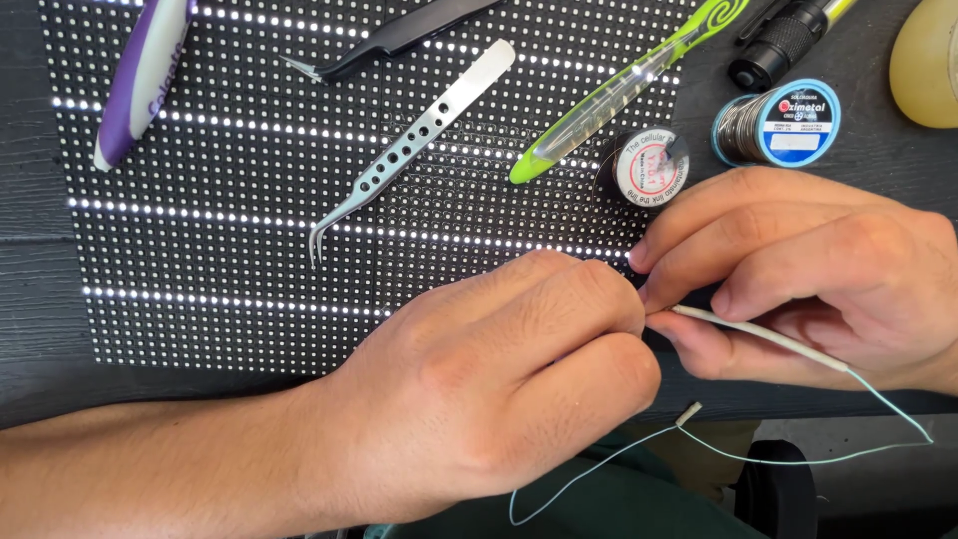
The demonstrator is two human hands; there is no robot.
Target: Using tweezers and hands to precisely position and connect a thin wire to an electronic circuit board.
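From the head camera, looking down, the left hand (499, 384) and the right hand (798, 274) meet at the near edge of a dark table (40, 329). Both hands pinch the same thing: a thin white wire (758, 339). The left hand's fingers are closed tight on the wire's left end, and the right hand's thumb and fingers hold it a bit further right. So both hands are grasping the wire, not open.

The wire lies between the hands, just off the near edge of the table. It runs from left to right and slopes a little toward the near side. At its right end it turns into a very thin pale green thread (878, 439) that loops down, back to the left, and under the left hand.

What could go wrong? I think the thin thread could snap or tangle if the hands pull too hard, because it hangs loose off the edge.

Farther away lies a black panel of tiny lights (249, 250) with bright white rows. On it rest a silver pair of tweezers (419, 135), a black pair of tweezers (399, 35), a purple and white toothbrush (145, 75) and a green toothbrush (619, 90). A small round spool (649, 165) sits near the right hand, and a bigger spool of wire with a blue rim (783, 125) stands far right.
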